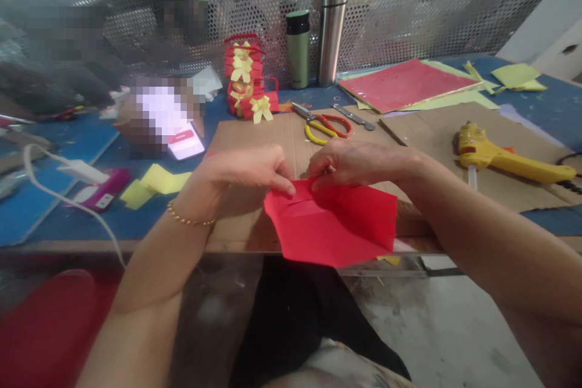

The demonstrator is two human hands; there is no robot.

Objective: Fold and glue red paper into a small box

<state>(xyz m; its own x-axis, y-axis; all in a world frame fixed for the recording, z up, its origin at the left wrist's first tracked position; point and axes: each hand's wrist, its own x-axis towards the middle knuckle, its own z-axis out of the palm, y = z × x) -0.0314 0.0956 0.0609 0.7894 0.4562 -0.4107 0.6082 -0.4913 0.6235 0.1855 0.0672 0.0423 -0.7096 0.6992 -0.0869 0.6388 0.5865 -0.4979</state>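
A red sheet of paper [331, 227], creased and partly folded up, hangs over the near edge of the table. My left hand [268, 170] pinches its far edge between thumb and curled fingers. Close beside it, my right hand [336, 163] grips the same edge, its fingers bent and pressed together. Just beyond my hands lie scissors [322, 124] with yellow and orange handles, on a cardboard sheet [254, 139]. A yellow glue gun [504, 157] rests on cardboard to the right.
Small red paper pieces with yellow bows [248, 82] stand at the back, near a green tumbler [298, 51] and a steel flask [333, 36]. Red sheets [409, 85] lie back right. Yellow slips [157, 182], a phone [186, 140] and a white cable [75, 194] are at left.
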